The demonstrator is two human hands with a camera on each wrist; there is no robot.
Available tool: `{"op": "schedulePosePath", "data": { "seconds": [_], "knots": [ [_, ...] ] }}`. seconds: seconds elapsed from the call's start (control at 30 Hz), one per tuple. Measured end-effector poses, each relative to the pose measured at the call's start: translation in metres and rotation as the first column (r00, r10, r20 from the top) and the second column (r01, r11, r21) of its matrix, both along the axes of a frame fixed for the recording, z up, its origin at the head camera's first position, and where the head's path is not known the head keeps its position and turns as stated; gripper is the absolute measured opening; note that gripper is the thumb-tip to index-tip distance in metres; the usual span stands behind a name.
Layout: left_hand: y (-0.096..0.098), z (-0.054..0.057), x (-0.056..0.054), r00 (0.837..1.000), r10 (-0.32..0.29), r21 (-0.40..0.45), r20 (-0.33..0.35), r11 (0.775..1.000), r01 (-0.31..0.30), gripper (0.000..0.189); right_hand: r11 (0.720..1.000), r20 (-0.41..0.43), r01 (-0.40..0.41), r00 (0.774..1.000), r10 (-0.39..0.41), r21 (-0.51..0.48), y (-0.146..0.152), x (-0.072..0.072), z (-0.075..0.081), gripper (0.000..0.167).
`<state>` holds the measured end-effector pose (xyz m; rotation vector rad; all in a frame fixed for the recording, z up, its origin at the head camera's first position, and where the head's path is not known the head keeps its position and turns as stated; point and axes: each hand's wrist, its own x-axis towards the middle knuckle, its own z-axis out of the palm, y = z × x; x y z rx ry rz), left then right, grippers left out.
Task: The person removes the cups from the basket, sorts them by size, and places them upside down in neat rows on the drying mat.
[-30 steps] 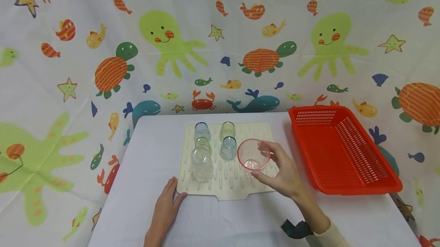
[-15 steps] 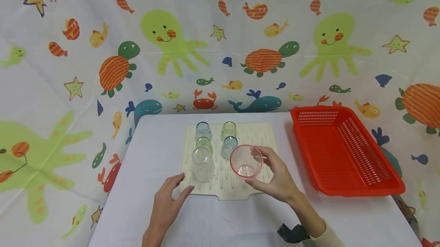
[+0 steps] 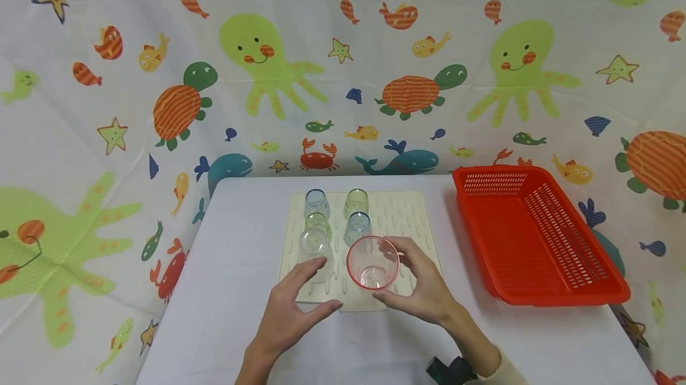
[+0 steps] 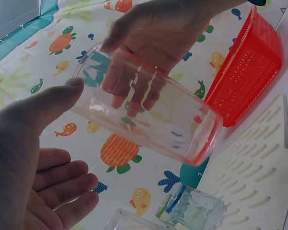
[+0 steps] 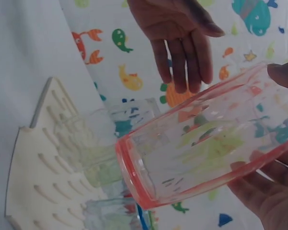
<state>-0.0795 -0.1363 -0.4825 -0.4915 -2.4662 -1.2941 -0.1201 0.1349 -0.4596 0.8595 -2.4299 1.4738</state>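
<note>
In the head view, my right hand [image 3: 423, 284] holds a clear, pink-tinted drinking glass [image 3: 373, 266] with a red rim, its mouth facing up. Thumb and fingers grip the glass from the right side, above the front of a cream drying mat [image 3: 409, 212]. My left hand [image 3: 292, 310] is spread with its palm toward this glass, thumb and fingers apart and around nothing. The left wrist view shows the left thumb overlapping the end of the pink glass [image 4: 175, 136]. Behind the left fingers, a tall clear glass [image 3: 315, 245] stands on the mat, partly hidden.
Two bluish glasses [image 3: 357, 229] and two greenish glasses [image 3: 356, 203] stand on the mat's left and middle parts. A red plastic basket [image 3: 536, 242] sits to the right of the mat on a white-covered table [image 3: 241, 224]. A sea-animal curtain [image 3: 300, 93] hangs behind.
My left hand has lifted from the mat's front left corner, opened and moved right toward the pink glass. My right hand has carried that glass left and closer to me.
</note>
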Motion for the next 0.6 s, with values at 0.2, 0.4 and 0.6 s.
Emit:
{"op": "schedulePosePath", "data": {
  "seconds": [0.2, 0.4, 0.6],
  "knots": [
    [0.014, 0.011, -0.003, 0.995, -0.081, 0.017, 0.058, 0.997, 0.080, 0.082, 0.999, 0.008, -0.044, 0.999, 0.044, -0.011, -0.005, 0.003, -0.003, 0.082],
    [0.023, 0.016, -0.008, 0.980, -0.192, 0.068, 0.052, 0.980, 0.188, 0.085, 0.993, -0.005, -0.106, 0.994, 0.106, -0.047, -0.010, 0.005, -0.002, 0.081],
    [0.026, 0.015, -0.010, 0.973, -0.224, 0.116, 0.052, 0.969, 0.217, 0.085, 0.986, -0.017, -0.155, 0.988, 0.154, -0.058, -0.013, 0.006, -0.001, 0.081]
  ]
}}
